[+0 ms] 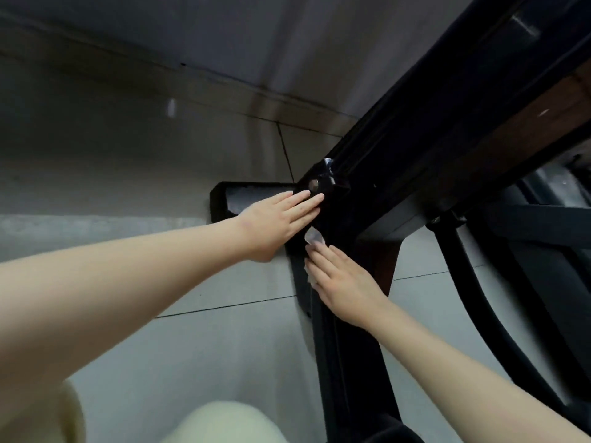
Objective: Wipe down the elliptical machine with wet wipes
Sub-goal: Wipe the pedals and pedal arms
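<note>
The black frame of the elliptical machine (pixel 399 174) runs from the upper right down to a floor foot at the centre. My left hand (pixel 278 219) lies flat with straight fingers against the black joint near a round metal bolt (pixel 315 186). Just below it, my right hand (pixel 339 282) presses a white wet wipe (pixel 314 237) onto the black lower frame; the wipe shows above and beside the fingertips, mostly hidden under the hand.
Grey floor tiles (pixel 208 330) spread under the machine, with a wall and skirting (pixel 160 75) behind. A black foot bar (pixel 224 199) lies on the floor at centre left. Curved black tubes (pixel 473 298) run down on the right. My pale trouser knee (pixel 230 423) is at the bottom.
</note>
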